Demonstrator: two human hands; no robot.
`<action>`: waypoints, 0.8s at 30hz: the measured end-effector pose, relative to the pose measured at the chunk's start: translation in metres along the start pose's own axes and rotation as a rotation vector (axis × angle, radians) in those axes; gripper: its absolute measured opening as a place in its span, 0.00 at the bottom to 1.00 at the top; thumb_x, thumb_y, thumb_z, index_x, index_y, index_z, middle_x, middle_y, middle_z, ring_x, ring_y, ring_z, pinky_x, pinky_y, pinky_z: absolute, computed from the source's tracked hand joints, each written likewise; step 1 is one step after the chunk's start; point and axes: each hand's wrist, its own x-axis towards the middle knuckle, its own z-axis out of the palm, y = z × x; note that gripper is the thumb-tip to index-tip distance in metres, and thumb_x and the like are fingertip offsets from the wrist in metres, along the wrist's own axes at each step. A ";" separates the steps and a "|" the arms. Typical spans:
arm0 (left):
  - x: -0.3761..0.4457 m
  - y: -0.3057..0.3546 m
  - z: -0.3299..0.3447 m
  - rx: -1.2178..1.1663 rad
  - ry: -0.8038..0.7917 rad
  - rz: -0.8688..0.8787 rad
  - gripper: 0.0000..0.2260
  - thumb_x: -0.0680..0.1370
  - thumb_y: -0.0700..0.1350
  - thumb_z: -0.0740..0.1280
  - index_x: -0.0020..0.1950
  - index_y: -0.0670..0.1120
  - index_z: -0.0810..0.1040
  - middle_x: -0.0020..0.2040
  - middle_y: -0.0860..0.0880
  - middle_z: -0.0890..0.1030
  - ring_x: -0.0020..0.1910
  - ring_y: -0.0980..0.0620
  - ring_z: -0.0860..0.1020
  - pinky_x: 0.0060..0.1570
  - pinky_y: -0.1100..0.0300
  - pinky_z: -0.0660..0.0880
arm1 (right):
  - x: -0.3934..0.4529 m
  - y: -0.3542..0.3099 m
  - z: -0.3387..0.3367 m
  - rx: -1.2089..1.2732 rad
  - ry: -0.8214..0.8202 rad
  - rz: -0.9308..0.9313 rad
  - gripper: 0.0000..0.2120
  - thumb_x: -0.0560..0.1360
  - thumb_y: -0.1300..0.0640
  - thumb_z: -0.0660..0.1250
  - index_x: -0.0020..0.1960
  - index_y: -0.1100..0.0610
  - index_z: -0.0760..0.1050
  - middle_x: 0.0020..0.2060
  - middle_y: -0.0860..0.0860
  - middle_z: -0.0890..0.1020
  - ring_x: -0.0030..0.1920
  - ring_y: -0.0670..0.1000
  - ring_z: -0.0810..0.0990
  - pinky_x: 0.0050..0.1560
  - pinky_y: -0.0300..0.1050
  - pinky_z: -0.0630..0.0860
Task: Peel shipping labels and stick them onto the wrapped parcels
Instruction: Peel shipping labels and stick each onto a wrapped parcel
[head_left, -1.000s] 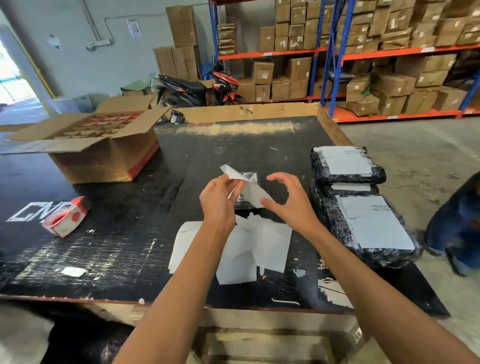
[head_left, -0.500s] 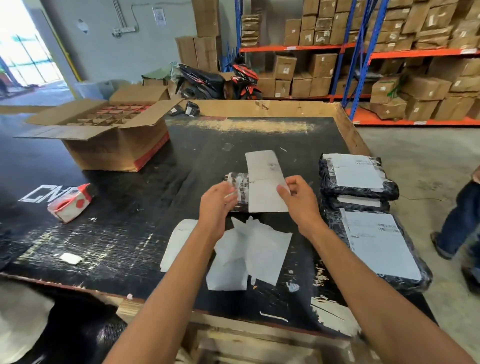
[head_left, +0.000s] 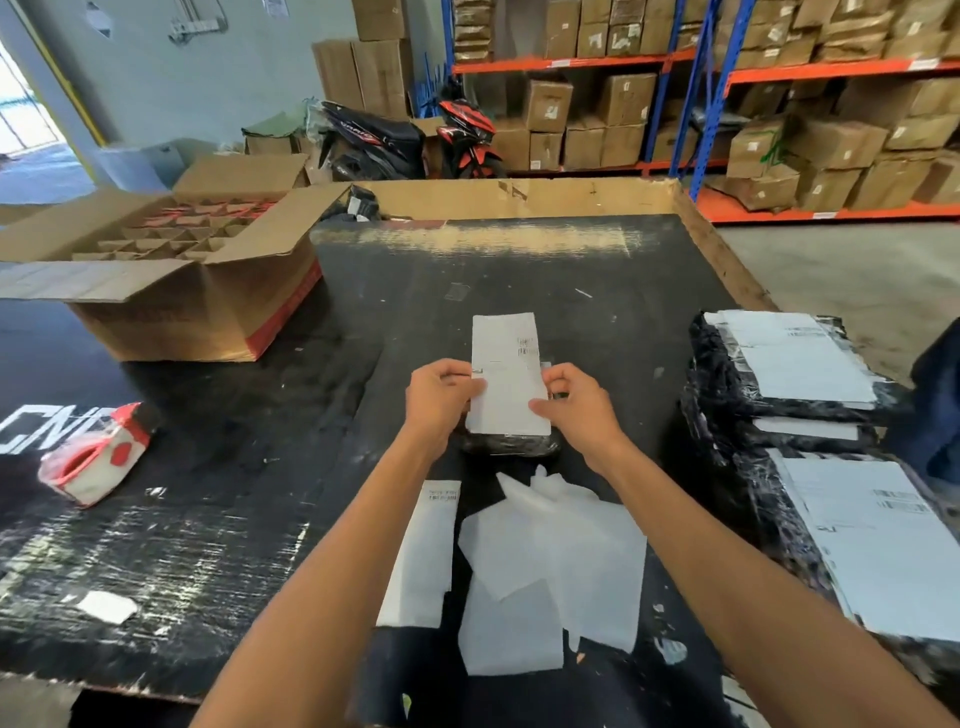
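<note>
Warehouse packing table (head_left: 519, 270), black-topped, with racked cartons behind.

Bare tabletop lies between the open cardboard box (head_left: 171, 291) at the far left and the stack of labelled parcels (head_left: 789, 384) along the right edge. At centre, the left hand (head_left: 441, 400) and right hand (head_left: 576, 405) pinch opposite sides of a shipping label (head_left: 506, 379), held over a small black-wrapped parcel (head_left: 509, 444). Peeled backing sheets (head_left: 550, 571) lie near the front edge; a tape dispenser (head_left: 93, 462) sits left.
</note>
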 end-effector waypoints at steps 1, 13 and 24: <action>0.007 -0.004 -0.001 0.002 -0.006 -0.007 0.04 0.74 0.36 0.73 0.47 0.42 0.83 0.44 0.46 0.87 0.47 0.46 0.86 0.51 0.44 0.83 | 0.004 0.002 0.004 -0.014 0.009 0.003 0.12 0.74 0.67 0.73 0.50 0.52 0.76 0.47 0.49 0.83 0.51 0.53 0.84 0.53 0.49 0.82; 0.031 -0.035 -0.002 0.058 -0.096 0.054 0.10 0.73 0.34 0.74 0.53 0.43 0.80 0.46 0.45 0.86 0.49 0.47 0.85 0.49 0.52 0.83 | 0.020 0.023 0.024 -0.264 0.069 -0.049 0.16 0.73 0.66 0.74 0.53 0.51 0.73 0.50 0.50 0.81 0.51 0.51 0.82 0.53 0.48 0.82; 0.017 -0.057 0.009 0.300 -0.086 0.373 0.29 0.72 0.37 0.73 0.71 0.49 0.69 0.66 0.50 0.76 0.65 0.51 0.74 0.66 0.50 0.74 | 0.020 0.039 0.034 -0.340 0.237 -0.072 0.32 0.68 0.56 0.80 0.65 0.51 0.66 0.62 0.51 0.69 0.63 0.54 0.71 0.63 0.53 0.73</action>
